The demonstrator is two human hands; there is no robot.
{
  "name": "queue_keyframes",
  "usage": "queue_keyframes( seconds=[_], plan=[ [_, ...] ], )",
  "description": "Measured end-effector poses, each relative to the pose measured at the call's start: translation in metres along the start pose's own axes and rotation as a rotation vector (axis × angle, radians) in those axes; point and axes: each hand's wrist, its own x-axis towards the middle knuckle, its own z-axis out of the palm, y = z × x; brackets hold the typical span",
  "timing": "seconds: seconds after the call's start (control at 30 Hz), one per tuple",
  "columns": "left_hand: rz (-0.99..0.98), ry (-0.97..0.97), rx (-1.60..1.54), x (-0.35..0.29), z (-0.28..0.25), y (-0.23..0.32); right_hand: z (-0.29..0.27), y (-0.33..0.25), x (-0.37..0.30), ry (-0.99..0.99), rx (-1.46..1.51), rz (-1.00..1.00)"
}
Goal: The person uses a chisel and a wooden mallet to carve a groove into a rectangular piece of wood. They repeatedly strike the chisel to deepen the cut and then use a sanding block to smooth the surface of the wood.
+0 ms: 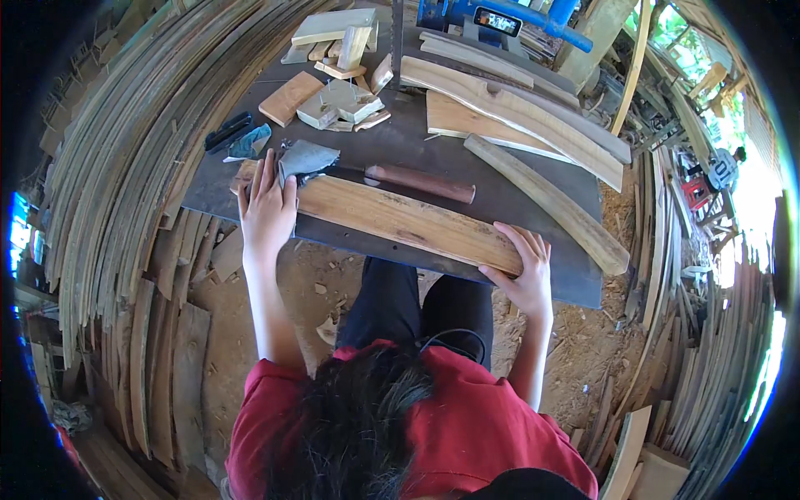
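Observation:
A long, flat wooden plank (pixel 400 218) with dark stains lies along the near edge of the dark table. My left hand (pixel 268 207) grips its left end, fingers reaching over it and the thumb beside a crumpled grey cloth (pixel 310 157). At the other end, my right hand (pixel 527 268) holds the plank with the thumb at the near edge and the fingers on the far side. Just behind the plank rests a tool with a reddish-brown wooden handle (pixel 425 182); its thin dark end runs toward the cloth.
Wood offcuts (pixel 337 102) are piled at the back left of the table (pixel 275 192). An upright blade (pixel 397 42) and blue machine (pixel 567 25) stand behind. A curved board (pixel 546 204) lies right. Stacked strips (pixel 125 167) crowd the left; a phone (pixel 497 21) sits at the back.

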Motion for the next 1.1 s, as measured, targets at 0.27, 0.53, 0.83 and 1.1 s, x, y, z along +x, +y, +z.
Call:
queue_keyframes(
  seconds=[0.27,0.53,0.83,1.1],
  plan=[
    [0.373,0.085,-0.021,-0.077,0.050,0.121,0.000,-0.001,-0.004,-0.007,-0.085,-0.022],
    [0.645,0.297,-0.135,-0.100,0.070,0.150,0.005,0.005,-0.010,0.051,-0.127,-0.066],
    [-0.059,0.077,0.014,0.030,0.046,0.014,0.011,-0.013,-0.035,0.136,-0.093,-0.041],
    [0.293,0.249,-0.023,-0.097,0.076,0.157,0.016,-0.014,-0.036,0.175,-0.073,-0.013]
  ],
)
